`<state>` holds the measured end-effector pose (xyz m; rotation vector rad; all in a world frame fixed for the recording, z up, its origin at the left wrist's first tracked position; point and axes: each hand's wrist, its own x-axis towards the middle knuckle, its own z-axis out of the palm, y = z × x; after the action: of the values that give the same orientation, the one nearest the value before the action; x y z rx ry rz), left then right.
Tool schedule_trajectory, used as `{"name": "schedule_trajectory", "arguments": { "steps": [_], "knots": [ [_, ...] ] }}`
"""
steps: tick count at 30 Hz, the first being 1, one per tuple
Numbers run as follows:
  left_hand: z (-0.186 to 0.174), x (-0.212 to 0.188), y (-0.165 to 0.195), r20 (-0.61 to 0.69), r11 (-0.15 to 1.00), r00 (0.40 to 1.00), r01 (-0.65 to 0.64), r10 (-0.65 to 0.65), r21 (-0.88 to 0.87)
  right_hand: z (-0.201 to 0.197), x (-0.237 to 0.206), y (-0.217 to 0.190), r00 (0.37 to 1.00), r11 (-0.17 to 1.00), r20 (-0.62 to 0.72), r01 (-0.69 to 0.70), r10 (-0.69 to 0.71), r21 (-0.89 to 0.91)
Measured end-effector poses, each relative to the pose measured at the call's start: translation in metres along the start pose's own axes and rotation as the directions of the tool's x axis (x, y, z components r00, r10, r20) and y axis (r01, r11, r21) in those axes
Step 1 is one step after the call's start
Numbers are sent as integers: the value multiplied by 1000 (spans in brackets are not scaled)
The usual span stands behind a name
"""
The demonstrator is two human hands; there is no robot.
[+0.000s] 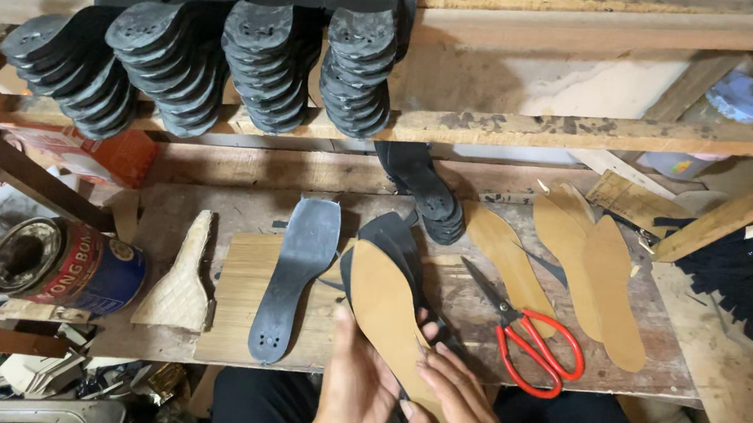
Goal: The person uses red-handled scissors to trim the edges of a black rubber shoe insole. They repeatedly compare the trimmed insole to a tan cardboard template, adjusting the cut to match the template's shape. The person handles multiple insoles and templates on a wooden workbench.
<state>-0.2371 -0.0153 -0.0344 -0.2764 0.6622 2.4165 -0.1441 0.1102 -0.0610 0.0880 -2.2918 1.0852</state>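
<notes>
Both hands grip a tan insole at the front edge of the workbench.

The left hand (pixel 356 388) and right hand (pixel 458 416) close their fingers round the lower end of the tan insole (pixel 385 310), which lies tilted over a dark sole piece (pixel 397 237) beneath it. A black sole (pixel 298 273) rests just to the left on a wooden board (pixel 236 304); red-handled scissors (pixel 527 335) lie open just to the right. A judgement: the two layers could slip out of line if the grip shifts, and a careless reach might catch the open scissor blades.
</notes>
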Motion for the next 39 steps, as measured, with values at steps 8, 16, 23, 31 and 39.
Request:
{"name": "schedule_trajectory", "arguments": {
  "steps": [8, 16, 23, 31, 39],
  "knots": [
    [-31, 17, 1, -54, 850, 962, -208, 267, 484, -12, -15, 16, 991, 985, 76, -115, 106, 129],
    [-31, 16, 13, -79, 881, 947, -257, 312, 397, -25, -33, 59, 637, 364, 399, -735, 660, 571],
    [-18, 8, 13, -69, 898, 956, -243, 286, 368, -27, -34, 49, 695, 533, 301, -704, 653, 468],
    [-22, 0, 21, -124, 890, 962, -171, 244, 422, -34, -34, 42, 683, 541, 320, -722, 657, 431],
    [-29, 0, 18, -104, 879, 965, -169, 239, 445, -39, -41, 47, 724, 565, 328, -683, 607, 463]
  ]
}}
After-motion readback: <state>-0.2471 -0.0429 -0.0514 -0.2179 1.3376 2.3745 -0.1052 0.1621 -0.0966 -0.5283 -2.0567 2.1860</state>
